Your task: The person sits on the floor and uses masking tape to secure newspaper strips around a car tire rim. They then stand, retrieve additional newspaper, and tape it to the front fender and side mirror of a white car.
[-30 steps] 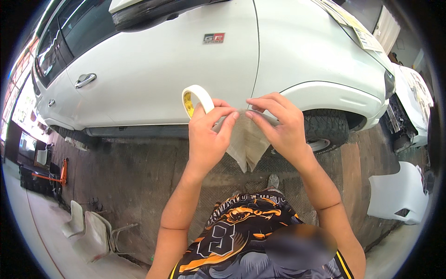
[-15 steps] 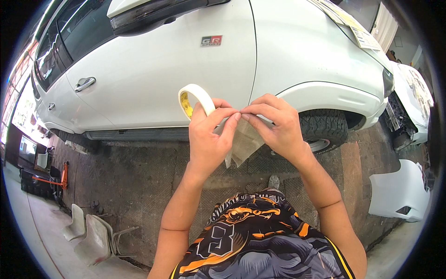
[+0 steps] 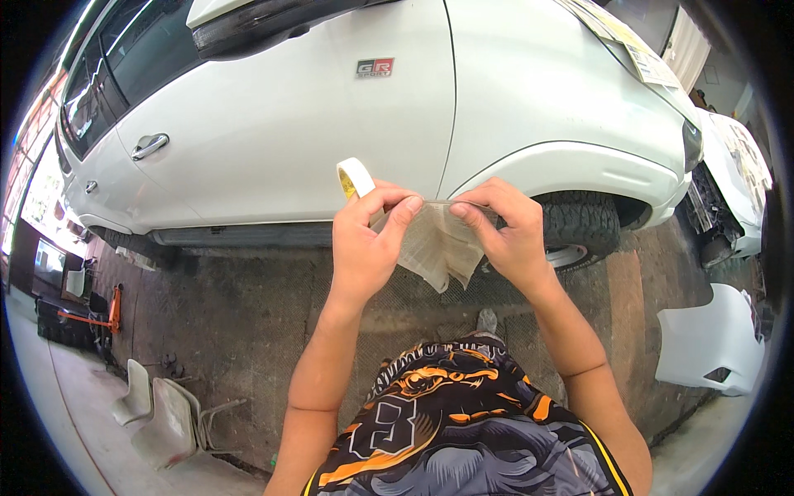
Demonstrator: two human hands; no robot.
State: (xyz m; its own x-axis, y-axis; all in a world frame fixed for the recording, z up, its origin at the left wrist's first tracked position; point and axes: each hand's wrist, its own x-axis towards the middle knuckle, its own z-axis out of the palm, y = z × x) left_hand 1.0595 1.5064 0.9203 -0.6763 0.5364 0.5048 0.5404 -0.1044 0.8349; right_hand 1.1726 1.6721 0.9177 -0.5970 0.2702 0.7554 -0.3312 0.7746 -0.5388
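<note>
head view: both hands (image 3: 364, 248) (image 3: 506, 236) pinch paper sheet (image 3: 437, 244) between them.

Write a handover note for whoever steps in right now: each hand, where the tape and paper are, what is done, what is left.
Left hand: holds the roll of tape, which sticks up above the fingers, and pinches the top edge of the sheet of paper.
Right hand: pinches the same top edge from the other side.
The paper hangs between the hands, creased, in front of the white car, level with its door and front wheel. It does not touch the car.
Done: paper and tape are both in hand, held together at the paper's top edge.
Left: nothing is stuck to the car here yet. Whether tape already runs along the paper's edge cannot be told.
</note>
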